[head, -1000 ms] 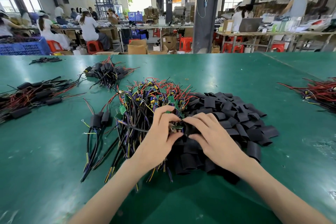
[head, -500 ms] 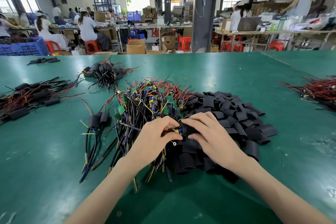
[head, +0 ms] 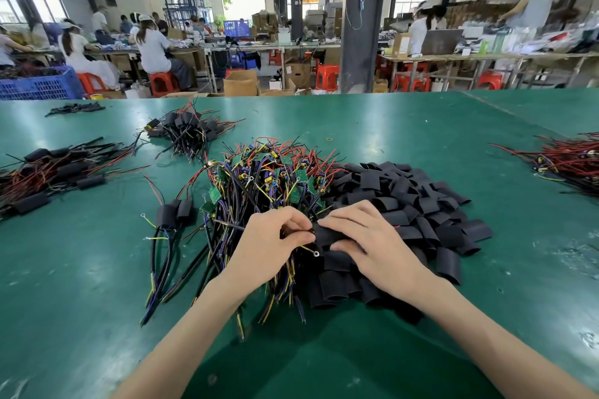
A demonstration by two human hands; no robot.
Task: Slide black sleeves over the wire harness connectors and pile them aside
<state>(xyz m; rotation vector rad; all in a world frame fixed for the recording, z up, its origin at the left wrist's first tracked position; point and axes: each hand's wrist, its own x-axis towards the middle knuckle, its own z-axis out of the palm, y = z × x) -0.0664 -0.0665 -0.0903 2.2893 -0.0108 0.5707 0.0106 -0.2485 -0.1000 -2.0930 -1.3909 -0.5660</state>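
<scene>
A black sleeve (head: pixel 327 235) sits between your hands, low over the green bench (head: pixel 389 126), where the two heaps meet. Your right hand (head: pixel 372 246) grips it, fingers laid over the top and thumb underneath. Your left hand (head: pixel 269 249), fingers curled, pinches one harness (head: pixel 308 229) end at the sleeve's left mouth; whether the connector is already inside cannot be seen. A yellow wire with a ring terminal (head: pixel 316 254) hangs just below. The sleeve looks light, soft and easily flattened, so hold it by its edges to keep the mouth open. The harness looks floppy and prone to snagging, its small green boards (head: pixel 214 193) probably delicate; grip close to the connector, not the thin wires. Behind your left hand lies the harness pile (head: pixel 259 185), touching the sleeve pile (head: pixel 421 204) on its right. Left of both lie two sleeved harnesses (head: pixel 175 214), set apart.
</scene>
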